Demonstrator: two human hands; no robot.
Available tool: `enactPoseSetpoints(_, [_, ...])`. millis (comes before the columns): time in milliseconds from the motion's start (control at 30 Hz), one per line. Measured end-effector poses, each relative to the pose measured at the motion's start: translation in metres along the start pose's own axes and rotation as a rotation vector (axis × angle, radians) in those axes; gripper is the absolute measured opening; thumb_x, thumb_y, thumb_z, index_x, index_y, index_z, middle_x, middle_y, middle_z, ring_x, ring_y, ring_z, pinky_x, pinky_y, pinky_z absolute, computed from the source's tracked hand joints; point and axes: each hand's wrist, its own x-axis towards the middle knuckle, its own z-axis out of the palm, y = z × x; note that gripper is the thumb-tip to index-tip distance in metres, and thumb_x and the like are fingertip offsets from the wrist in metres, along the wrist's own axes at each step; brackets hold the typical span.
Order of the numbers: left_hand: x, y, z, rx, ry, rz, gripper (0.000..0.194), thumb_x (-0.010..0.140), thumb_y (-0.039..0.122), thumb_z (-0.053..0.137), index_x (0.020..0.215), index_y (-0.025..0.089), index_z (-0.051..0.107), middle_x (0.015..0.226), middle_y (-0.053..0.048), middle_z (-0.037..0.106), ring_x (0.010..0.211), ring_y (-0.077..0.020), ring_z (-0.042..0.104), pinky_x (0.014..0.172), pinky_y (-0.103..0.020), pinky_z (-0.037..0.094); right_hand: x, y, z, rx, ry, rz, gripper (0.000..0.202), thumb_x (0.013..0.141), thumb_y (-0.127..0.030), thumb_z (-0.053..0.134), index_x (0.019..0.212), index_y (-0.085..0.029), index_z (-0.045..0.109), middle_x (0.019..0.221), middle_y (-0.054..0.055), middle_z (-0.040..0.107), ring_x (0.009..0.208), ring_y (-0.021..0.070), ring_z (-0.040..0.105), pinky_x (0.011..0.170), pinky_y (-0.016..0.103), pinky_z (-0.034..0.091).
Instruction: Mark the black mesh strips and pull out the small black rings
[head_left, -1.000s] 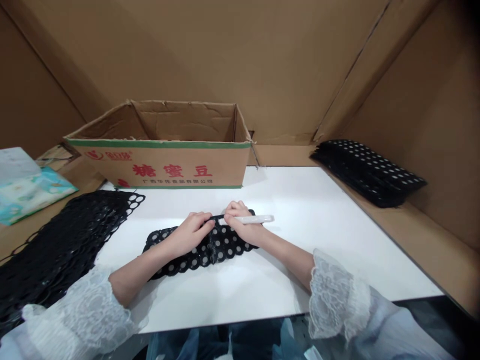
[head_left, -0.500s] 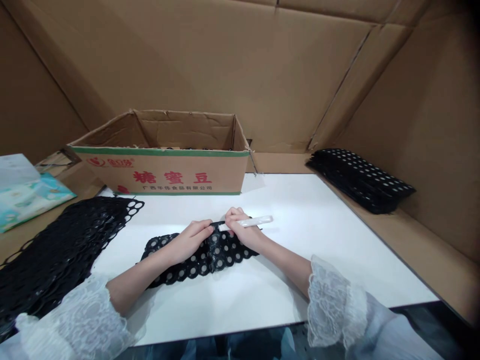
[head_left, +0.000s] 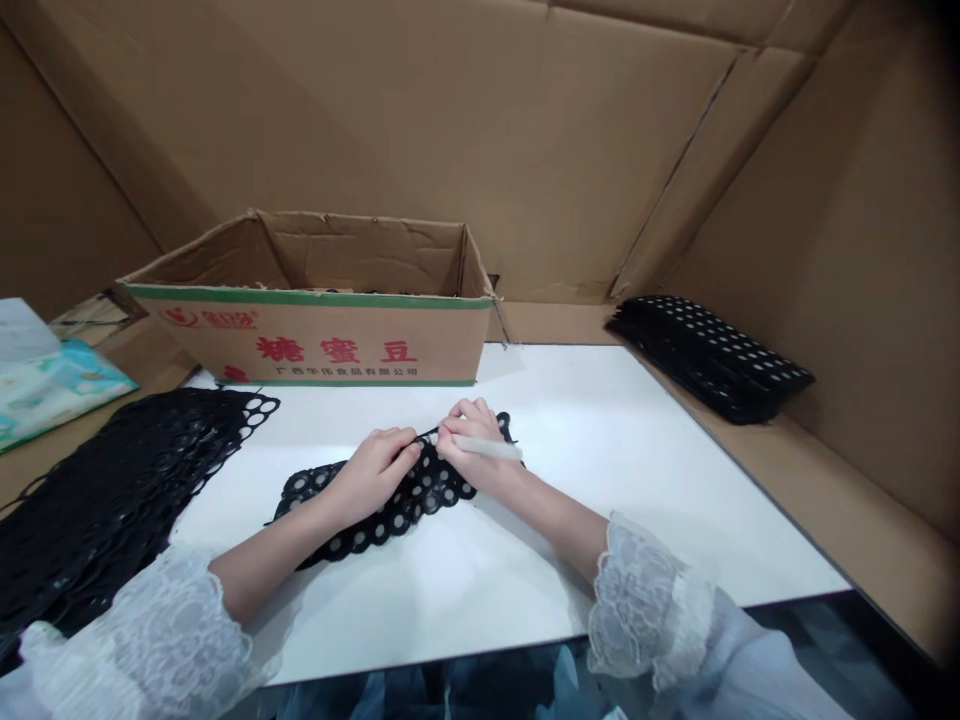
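Black dotted strip point(head_left: 420, 487) on the white table point(head_left: 637, 460), before a cardboard box point(head_left: 315, 335).
The left hand point(head_left: 379, 470), nearly closed, pinches its far edge; the right hand point(head_left: 472, 445), curled tight, grips a white pen-like tool point(head_left: 491, 448) over the strip.

The person's left hand point(head_left: 375, 470) and right hand point(head_left: 476, 445) cover parts of the dotted black piece point(head_left: 401, 515); the right fingers hide part of the white pen point(head_left: 495, 448). At ten o'clock, the carton point(head_left: 322, 335) conceals most of its contents. The left edge crops the packet point(head_left: 67, 385) at nine and the black pile point(head_left: 97, 490) toward eight.
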Motion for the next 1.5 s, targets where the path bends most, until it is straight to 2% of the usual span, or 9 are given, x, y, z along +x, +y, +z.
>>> enactPoseSetpoints(100, [0.004, -0.008, -0.002, -0.069, -0.072, -0.026, 0.031, 0.087, 0.038, 0.025, 0.064, 0.019, 0.034, 0.06, 0.002, 0.041, 0.062, -0.015, 0.043, 0.062, -0.027, 0.033, 0.0, 0.006, -0.012, 0.252, -0.283, -0.011, 0.035, 0.08, -0.019, 0.035, 0.046, -0.018, 0.043, 0.069, 0.001, 0.056, 0.086, 0.0171, 0.043, 0.083, 0.032, 0.033])
enactPoseSetpoints(167, [0.006, -0.011, -0.002, -0.114, -0.09, -0.041, 0.033, 0.087, 0.04, 0.024, 0.065, 0.019, 0.036, 0.061, 0.002, 0.042, 0.062, -0.0147, 0.043, 0.062, -0.027, 0.033, -0.001, 0.009, -0.014, 0.31, -0.329, -0.002, 0.035, 0.08, -0.02, 0.036, 0.046, -0.019, 0.045, 0.07, 0.001, 0.058, 0.09, 0.0179, 0.043, 0.085, 0.033, 0.032])
enactPoseSetpoints(400, [0.006, -0.013, -0.008, -0.093, -0.197, -0.02, 0.027, 0.077, 0.042, 0.046, 0.075, 0.016, 0.053, 0.068, 0.0, 0.053, 0.063, -0.0148, 0.046, 0.06, -0.026, 0.035, -0.006, 0.003, -0.006, 0.188, -0.244, -0.006, 0.032, 0.079, -0.024, 0.04, 0.049, -0.019, 0.048, 0.078, 0.002, 0.054, 0.092, 0.0197, 0.039, 0.087, 0.041, 0.029])
enactPoseSetpoints(667, [0.006, -0.011, -0.009, -0.23, -0.22, -0.113, 0.026, 0.076, 0.039, 0.046, 0.074, 0.016, 0.057, 0.073, 0.0, 0.057, 0.068, -0.016, 0.05, 0.063, -0.026, 0.037, -0.007, 0.001, -0.011, 0.17, -0.246, -0.033, 0.032, 0.079, -0.022, 0.041, 0.047, -0.018, 0.046, 0.075, 0.003, 0.05, 0.09, 0.0197, 0.036, 0.085, 0.039, 0.031])
enactPoseSetpoints(833, [0.002, -0.009, -0.001, -0.243, -0.151, -0.163, 0.025, 0.078, 0.039, 0.044, 0.072, 0.016, 0.052, 0.069, 0.001, 0.053, 0.066, -0.0154, 0.049, 0.061, -0.026, 0.036, -0.009, 0.002, -0.001, 0.065, -0.206, -0.07, 0.034, 0.081, -0.027, 0.04, 0.049, -0.018, 0.05, 0.075, 0.004, 0.046, 0.088, 0.0202, 0.034, 0.082, 0.039, 0.031])
enactPoseSetpoints(967, [0.0, -0.006, 0.003, -0.104, -0.013, -0.127, 0.026, 0.08, 0.038, 0.042, 0.067, 0.017, 0.046, 0.068, 0.001, 0.048, 0.067, -0.0154, 0.047, 0.063, -0.027, 0.035, -0.009, 0.003, 0.012, -0.149, -0.047, -0.112, 0.03, 0.082, -0.03, 0.041, 0.059, -0.018, 0.057, 0.081, 0.008, 0.047, 0.09, 0.0227, 0.031, 0.081, 0.04, 0.029])
enactPoseSetpoints(1067, [0.001, -0.005, 0.002, -0.06, -0.001, -0.076, 0.026, 0.082, 0.039, 0.039, 0.068, 0.017, 0.044, 0.069, 0.0, 0.047, 0.068, -0.0155, 0.047, 0.063, -0.027, 0.035, -0.006, 0.003, 0.012, -0.214, 0.018, -0.098, 0.027, 0.081, -0.029, 0.042, 0.066, -0.018, 0.061, 0.087, 0.009, 0.049, 0.094, 0.0239, 0.031, 0.085, 0.04, 0.026])
enactPoseSetpoints(1300, [0.003, -0.005, -0.002, 0.071, -0.066, -0.02, 0.026, 0.084, 0.039, 0.033, 0.074, 0.018, 0.043, 0.072, -0.002, 0.05, 0.072, -0.0182, 0.048, 0.066, -0.029, 0.036, -0.002, 0.007, -0.012, 0.146, -0.287, 0.039, 0.028, 0.075, -0.023, 0.044, 0.049, -0.019, 0.054, 0.077, 0.003, 0.047, 0.094, 0.0204, 0.036, 0.086, 0.037, 0.028])
enactPoseSetpoints(1500, [0.002, -0.007, -0.008, 0.147, -0.181, -0.049, 0.034, 0.072, 0.049, 0.05, 0.081, 0.017, 0.047, 0.078, -0.004, 0.054, 0.074, -0.0205, 0.05, 0.063, -0.028, 0.036, -0.008, 0.005, -0.008, 0.097, -0.249, -0.021, 0.027, 0.075, -0.026, 0.047, 0.05, -0.019, 0.056, 0.081, 0.003, 0.046, 0.094, 0.0207, 0.033, 0.084, 0.038, 0.027])
